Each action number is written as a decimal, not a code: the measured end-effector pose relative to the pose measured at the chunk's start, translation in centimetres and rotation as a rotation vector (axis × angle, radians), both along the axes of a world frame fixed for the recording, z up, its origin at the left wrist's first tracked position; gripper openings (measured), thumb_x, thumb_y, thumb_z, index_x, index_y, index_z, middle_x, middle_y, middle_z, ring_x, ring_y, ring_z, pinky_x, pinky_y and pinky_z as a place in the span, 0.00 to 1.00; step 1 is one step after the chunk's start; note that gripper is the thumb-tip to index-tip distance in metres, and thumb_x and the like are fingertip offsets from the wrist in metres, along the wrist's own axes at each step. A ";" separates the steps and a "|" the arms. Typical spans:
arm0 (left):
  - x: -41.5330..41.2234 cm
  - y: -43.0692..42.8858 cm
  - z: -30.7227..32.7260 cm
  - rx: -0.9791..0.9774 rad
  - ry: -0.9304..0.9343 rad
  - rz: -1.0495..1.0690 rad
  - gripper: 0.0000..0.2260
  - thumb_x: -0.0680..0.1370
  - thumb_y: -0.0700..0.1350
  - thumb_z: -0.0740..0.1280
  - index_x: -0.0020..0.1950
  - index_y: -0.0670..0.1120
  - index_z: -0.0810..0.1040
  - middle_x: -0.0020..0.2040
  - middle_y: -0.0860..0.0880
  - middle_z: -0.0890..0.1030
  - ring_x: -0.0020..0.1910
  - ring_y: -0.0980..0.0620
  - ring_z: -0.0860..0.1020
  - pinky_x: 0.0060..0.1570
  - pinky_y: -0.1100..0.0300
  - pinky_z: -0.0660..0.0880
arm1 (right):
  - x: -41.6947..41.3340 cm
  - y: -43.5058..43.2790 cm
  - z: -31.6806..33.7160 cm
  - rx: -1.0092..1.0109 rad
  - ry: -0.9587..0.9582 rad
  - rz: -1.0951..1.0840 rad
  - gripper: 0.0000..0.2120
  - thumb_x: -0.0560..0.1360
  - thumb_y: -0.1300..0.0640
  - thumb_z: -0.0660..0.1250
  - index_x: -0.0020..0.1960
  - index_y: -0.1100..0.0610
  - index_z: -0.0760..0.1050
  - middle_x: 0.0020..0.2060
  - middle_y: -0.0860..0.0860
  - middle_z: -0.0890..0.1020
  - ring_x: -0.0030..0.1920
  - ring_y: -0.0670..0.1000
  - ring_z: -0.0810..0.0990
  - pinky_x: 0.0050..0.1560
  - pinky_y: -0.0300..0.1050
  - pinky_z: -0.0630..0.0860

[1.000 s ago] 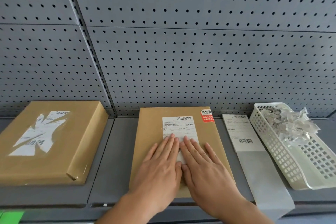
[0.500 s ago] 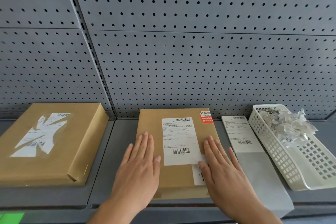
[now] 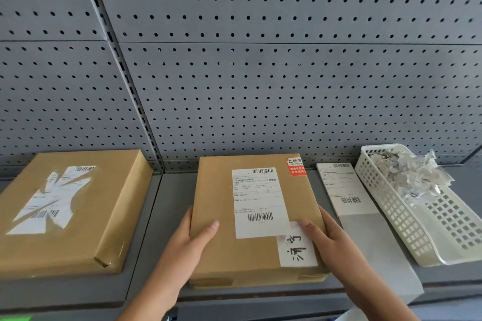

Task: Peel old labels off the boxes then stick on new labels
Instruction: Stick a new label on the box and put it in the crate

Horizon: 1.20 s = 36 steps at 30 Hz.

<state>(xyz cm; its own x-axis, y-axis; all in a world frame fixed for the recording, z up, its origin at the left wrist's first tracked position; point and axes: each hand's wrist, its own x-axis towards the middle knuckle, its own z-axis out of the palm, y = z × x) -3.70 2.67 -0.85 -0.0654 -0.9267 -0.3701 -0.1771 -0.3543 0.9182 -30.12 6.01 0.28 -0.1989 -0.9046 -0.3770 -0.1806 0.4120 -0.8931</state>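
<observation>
A flat brown box (image 3: 221, 250) lies in the middle of the grey shelf. A clean white barcode label (image 3: 259, 200) is stuck on its top, with a red sticker (image 3: 296, 167) at the far right corner and a handwritten white tag (image 3: 297, 247) below the label. My left hand (image 3: 187, 242) grips the box's left edge, thumb on top. My right hand (image 3: 328, 240) grips the right edge, thumb on the tag. A second brown box (image 3: 86, 224) at the left carries a torn old label (image 3: 49, 200).
A strip of label sheets (image 3: 344, 187) on grey backing lies right of the middle box. A white perforated basket (image 3: 407, 227) at the far right holds crumpled peeled labels (image 3: 409, 172). A grey pegboard wall (image 3: 260, 73) stands behind. The shelf edge (image 3: 260, 294) is close to me.
My hands slid apart from the label's lower part to the box's two side edges and now grip them. The label's lower half and the handwritten tag are uncovered.
</observation>
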 end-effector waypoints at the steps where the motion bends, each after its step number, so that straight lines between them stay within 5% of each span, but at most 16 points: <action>1: 0.1 -0.1 0.2 0.003 0.030 0.001 0.19 0.80 0.52 0.69 0.70 0.62 0.71 0.56 0.66 0.83 0.52 0.68 0.81 0.50 0.65 0.72 | 0.2 0.1 0.1 -0.005 -0.021 -0.013 0.18 0.81 0.49 0.63 0.70 0.39 0.68 0.46 0.43 0.87 0.45 0.45 0.86 0.43 0.41 0.80; 4: 0.3 -0.4 0.6 0.000 0.070 -0.004 0.23 0.79 0.52 0.69 0.73 0.62 0.69 0.58 0.64 0.83 0.54 0.66 0.81 0.53 0.62 0.73 | 0.7 0.5 0.1 -0.034 -0.044 -0.042 0.19 0.81 0.48 0.64 0.71 0.40 0.67 0.48 0.43 0.86 0.47 0.47 0.86 0.49 0.48 0.81; 9: 0.4 -0.9 1.4 -0.036 0.105 -0.035 0.24 0.79 0.52 0.69 0.73 0.65 0.68 0.59 0.65 0.82 0.57 0.66 0.80 0.63 0.57 0.72 | 1.2 1.5 0.8 -0.128 -0.021 -0.130 0.17 0.81 0.49 0.64 0.67 0.36 0.68 0.48 0.39 0.86 0.46 0.43 0.86 0.44 0.39 0.80; 13: -0.3 -1.1 2.3 -0.070 0.130 -0.077 0.25 0.79 0.52 0.69 0.74 0.65 0.66 0.58 0.65 0.82 0.56 0.66 0.80 0.57 0.60 0.73 | 0.9 2.9 1.1 -0.166 -0.006 -0.202 0.21 0.80 0.47 0.65 0.71 0.36 0.67 0.50 0.41 0.86 0.48 0.45 0.86 0.52 0.51 0.81; 19: -2.9 0.2 3.8 -0.123 0.147 -0.152 0.22 0.80 0.51 0.68 0.72 0.64 0.69 0.56 0.66 0.83 0.54 0.67 0.81 0.53 0.63 0.72 | -1.0 5.9 2.0 -0.211 0.001 -0.301 0.18 0.81 0.50 0.64 0.68 0.36 0.68 0.45 0.40 0.86 0.43 0.44 0.86 0.38 0.38 0.80; 25: -7.7 2.7 5.5 -0.144 0.176 -0.258 0.19 0.81 0.49 0.67 0.71 0.62 0.72 0.60 0.61 0.83 0.58 0.61 0.81 0.64 0.52 0.74 | -4.5 10.5 3.1 -0.244 -0.022 -0.390 0.19 0.80 0.50 0.64 0.63 0.29 0.64 0.45 0.42 0.86 0.43 0.48 0.87 0.42 0.47 0.84; 31: -14.4 6.4 7.8 -0.176 0.214 -0.352 0.19 0.80 0.48 0.67 0.70 0.61 0.72 0.56 0.61 0.84 0.53 0.62 0.83 0.54 0.59 0.75 | -9.7 16.3 4.8 -0.277 -0.002 -0.504 0.23 0.80 0.49 0.65 0.72 0.37 0.62 0.44 0.44 0.86 0.43 0.49 0.87 0.40 0.48 0.84; 36: -19.6 10.0 8.9 -0.221 0.231 -0.440 0.18 0.80 0.48 0.67 0.68 0.63 0.73 0.56 0.61 0.85 0.53 0.61 0.83 0.57 0.55 0.76 | -13.5 21.7 5.9 -0.302 0.029 -0.580 0.24 0.81 0.49 0.63 0.74 0.36 0.61 0.45 0.45 0.86 0.44 0.50 0.87 0.43 0.52 0.84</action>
